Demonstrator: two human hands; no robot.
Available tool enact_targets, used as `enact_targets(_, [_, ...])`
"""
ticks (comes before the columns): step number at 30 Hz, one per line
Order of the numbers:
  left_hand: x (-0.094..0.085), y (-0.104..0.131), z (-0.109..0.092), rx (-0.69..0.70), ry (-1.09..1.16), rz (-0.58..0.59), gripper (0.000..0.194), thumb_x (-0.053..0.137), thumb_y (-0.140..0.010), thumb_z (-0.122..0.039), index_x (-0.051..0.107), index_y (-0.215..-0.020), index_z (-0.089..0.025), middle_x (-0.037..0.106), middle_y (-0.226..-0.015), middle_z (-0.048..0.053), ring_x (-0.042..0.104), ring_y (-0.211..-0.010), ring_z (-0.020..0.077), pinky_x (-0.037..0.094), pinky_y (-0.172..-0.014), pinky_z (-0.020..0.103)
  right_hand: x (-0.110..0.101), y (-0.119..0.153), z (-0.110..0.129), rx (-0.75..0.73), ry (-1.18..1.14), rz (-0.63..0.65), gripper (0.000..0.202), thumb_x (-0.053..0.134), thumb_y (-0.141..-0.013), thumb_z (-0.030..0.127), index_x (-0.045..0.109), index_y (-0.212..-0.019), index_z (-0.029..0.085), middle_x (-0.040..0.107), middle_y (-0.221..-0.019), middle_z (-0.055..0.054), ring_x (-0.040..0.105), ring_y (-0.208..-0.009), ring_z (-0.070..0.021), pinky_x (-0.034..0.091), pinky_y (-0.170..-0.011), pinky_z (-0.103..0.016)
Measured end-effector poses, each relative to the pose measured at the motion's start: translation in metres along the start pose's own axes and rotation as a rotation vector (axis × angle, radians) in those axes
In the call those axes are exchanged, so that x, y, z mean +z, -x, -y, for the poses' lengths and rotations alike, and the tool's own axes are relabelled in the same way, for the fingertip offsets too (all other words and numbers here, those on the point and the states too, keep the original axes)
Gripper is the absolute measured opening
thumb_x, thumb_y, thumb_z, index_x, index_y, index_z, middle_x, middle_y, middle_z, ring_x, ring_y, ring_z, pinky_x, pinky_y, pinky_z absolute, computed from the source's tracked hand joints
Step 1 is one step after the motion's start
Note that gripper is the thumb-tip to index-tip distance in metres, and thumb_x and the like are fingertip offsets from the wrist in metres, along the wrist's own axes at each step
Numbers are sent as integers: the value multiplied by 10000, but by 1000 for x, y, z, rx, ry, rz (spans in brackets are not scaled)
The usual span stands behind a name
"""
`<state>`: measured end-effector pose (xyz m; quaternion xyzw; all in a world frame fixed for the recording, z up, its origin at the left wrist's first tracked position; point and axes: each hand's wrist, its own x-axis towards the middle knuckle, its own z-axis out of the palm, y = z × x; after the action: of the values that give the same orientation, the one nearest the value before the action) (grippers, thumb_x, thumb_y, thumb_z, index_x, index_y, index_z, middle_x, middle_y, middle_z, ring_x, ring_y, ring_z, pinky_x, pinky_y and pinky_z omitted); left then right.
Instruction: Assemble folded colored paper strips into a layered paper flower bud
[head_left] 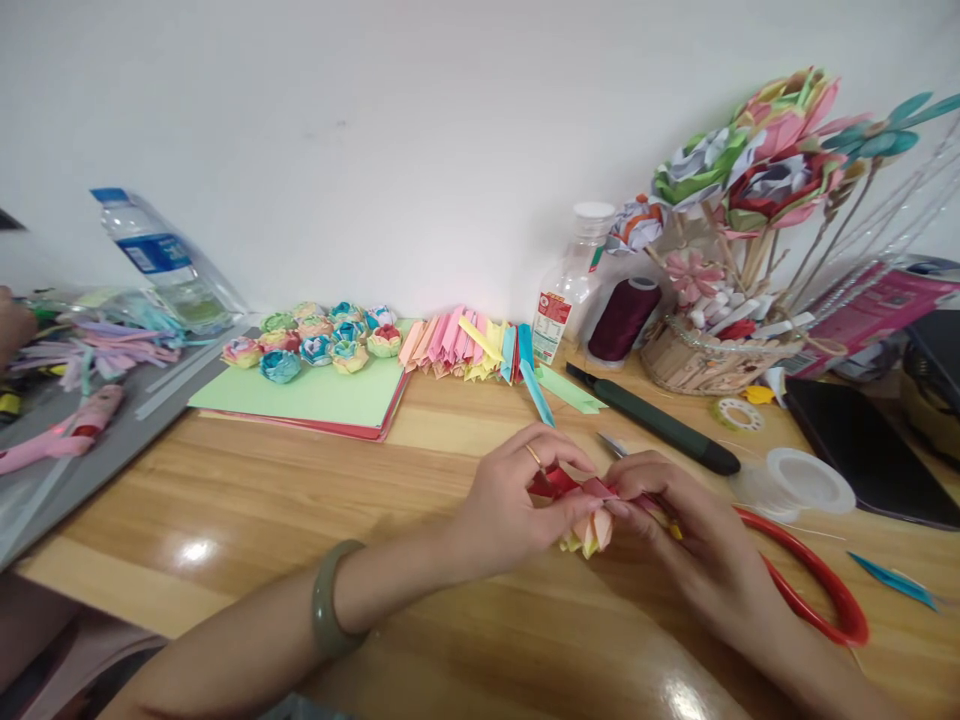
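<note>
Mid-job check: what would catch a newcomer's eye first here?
Probably the large, multicoloured paper flowers above the beige, wooden-looking basket at the right. Next, the small, round, mixed-colour paper blossoms on the light-green paper sheet, left of centre. In front, left hand and right hand hold a peach-and-yellow folded-paper piece.

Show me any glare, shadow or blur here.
Head view: white glare spots on the wooden tabletop, one at left, one at the bottom edge; head view: soft shadow beneath the right hand; head view: the folded paper it holds looks slightly soft.
</note>
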<state>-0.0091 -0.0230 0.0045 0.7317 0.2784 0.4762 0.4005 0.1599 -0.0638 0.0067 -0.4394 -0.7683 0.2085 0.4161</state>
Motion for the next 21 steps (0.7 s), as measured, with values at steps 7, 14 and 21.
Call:
enact_targets(7, [-1, 1, 0, -61, 50, 42, 100, 644, -720, -220, 605, -763, -139, 634, -745, 59, 583, -670, 117, 496, -589, 227, -2, -1, -1, 18, -52, 52, 82, 488, -866, 157, 491, -824, 228, 582, -788, -4, 575, -710, -131, 470, -613, -237])
enact_targets(14, [-2, 0, 2, -31, 84, 68, 154, 651, -717, -277, 586, -719, -138, 577, -719, 33, 520, -599, 87, 455, -551, 216, -3, 1, -2, 29, -88, 84, 82, 469, -874, 162, 480, -821, 224, 578, -797, -16, 576, -733, -143, 478, -633, -256])
enact_targets(21, [-9, -6, 2, -3, 77, 238, 187, 663, -707, -267, 530, -649, -149, 515, -643, -3, 466, -585, 79, 412, -542, 200, -4, 2, -2, 32, -136, 177, 96, 454, -875, 144, 471, -845, 233, 578, -809, -13, 570, -731, -137, 477, -634, -252])
